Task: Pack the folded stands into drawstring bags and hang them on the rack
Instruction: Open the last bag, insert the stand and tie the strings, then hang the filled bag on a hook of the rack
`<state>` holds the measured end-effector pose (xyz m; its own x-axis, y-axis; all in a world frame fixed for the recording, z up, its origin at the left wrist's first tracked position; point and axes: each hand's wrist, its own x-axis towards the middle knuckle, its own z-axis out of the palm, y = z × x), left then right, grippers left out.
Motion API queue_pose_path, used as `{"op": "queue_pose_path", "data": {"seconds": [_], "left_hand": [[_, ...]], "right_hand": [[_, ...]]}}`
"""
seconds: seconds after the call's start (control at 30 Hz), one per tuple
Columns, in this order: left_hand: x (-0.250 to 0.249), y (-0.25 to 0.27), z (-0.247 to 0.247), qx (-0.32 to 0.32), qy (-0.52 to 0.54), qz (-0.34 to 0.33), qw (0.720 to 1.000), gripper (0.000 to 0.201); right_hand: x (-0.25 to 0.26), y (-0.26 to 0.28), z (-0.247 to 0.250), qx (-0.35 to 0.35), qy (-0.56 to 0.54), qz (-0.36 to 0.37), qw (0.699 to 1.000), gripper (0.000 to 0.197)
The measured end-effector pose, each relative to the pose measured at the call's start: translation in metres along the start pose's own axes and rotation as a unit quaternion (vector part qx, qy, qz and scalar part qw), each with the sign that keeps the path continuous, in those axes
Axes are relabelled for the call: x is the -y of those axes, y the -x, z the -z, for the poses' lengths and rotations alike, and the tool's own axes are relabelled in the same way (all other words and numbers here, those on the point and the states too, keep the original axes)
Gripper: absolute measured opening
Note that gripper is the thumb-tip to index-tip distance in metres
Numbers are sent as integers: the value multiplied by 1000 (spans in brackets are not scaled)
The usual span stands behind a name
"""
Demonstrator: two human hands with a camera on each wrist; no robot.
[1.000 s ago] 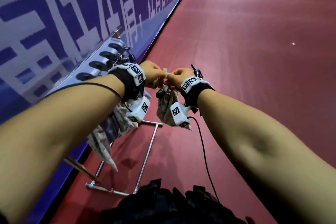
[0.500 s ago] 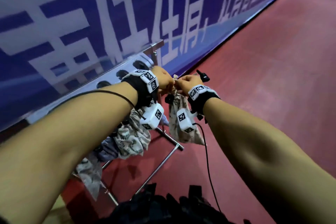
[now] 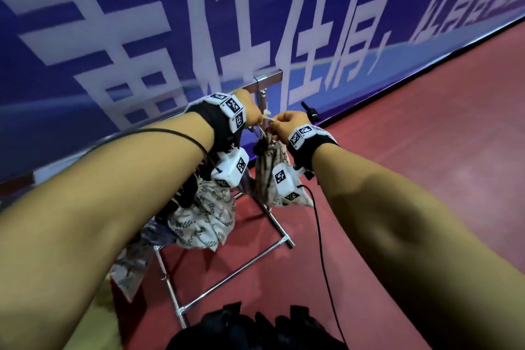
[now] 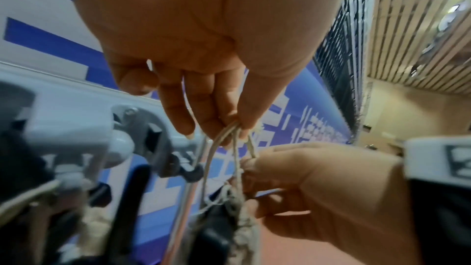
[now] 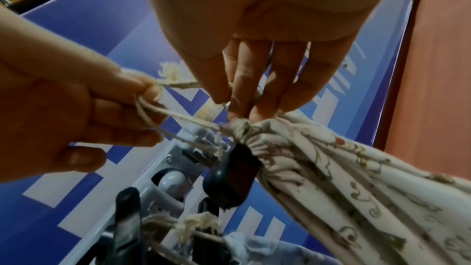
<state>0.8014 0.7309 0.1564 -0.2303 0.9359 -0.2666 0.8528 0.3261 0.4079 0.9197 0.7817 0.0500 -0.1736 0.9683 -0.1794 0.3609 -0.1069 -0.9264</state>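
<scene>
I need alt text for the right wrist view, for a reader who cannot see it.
Two hands work a cream drawstring: the left hand pinches its loops, the right hand holds the gathered neck of a patterned cloth bag. A dark stand tip pokes out.

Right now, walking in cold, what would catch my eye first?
Two hands meeting mid-frame: the left hand pinches a pale drawstring, while the right hand grips the gathered neck of a floral bag. Behind them runs a blue banner with huge white characters; more bags hang lower left.
</scene>
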Motion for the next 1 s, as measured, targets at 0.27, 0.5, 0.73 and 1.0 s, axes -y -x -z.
{"op": "queue_pose_path", "data": {"seconds": [0.27,0.5,0.73,1.0], "left_hand": [[24,-24,-4,-2,-88,0,996,27],[21,-31,-5,44,-225,-29,973,20],[20,-44,-14,38,-284,-55,956,19],[28,-63,-20,63,-265,-24,962,34]], "right_hand": [[-8,-26,-16,65,74,13,995,21],[-15,-31,-33,97,102,-12,990,17],[-20,-25,-33,128,89,-13,988,13],[-19,-18,-38,121,111,-6,986,18]]}}
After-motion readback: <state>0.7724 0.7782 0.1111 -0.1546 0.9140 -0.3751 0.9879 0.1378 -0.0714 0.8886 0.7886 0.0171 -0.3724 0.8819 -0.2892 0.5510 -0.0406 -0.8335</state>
